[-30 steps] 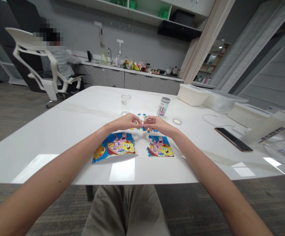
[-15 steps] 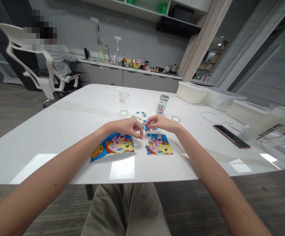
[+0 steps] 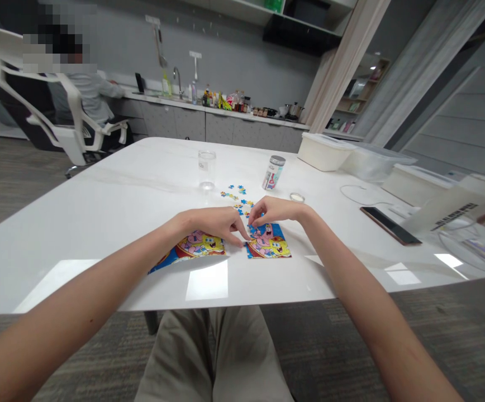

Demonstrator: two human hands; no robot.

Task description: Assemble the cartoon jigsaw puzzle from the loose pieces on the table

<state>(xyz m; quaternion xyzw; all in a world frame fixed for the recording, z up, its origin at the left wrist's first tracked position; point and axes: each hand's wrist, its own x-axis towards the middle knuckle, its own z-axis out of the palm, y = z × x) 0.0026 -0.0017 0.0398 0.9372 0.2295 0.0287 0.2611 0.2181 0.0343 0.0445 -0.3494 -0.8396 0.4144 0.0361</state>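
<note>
Puzzle: partly assembled jigsaw puzzle [image 3: 276,247] flat on the table [image 3: 120,206], near its front edge; cartoon figures face up, left side ragged.
Left hand: left hand [image 3: 226,224] with index finger extended to the puzzle's left edge; whether it grips a piece cannot be determined.
Right hand: right hand [image 3: 272,210] over the puzzle's upper-left part, fingertips drawn together; a piece between them cannot be confirmed.
Picture sheet: printed sheet [image 3: 203,244] left of the puzzle, partly covered by the left hand and forearm.
Loose pieces: puzzle pieces [image 3: 241,190] scattered beyond the hands.
Containers: clear jar [image 3: 207,172] and printed canister [image 3: 272,174], both upright; round lid [image 3: 296,197] flat near the canister.
Right side: dark-screened device [image 3: 390,225] lying flat.
</note>
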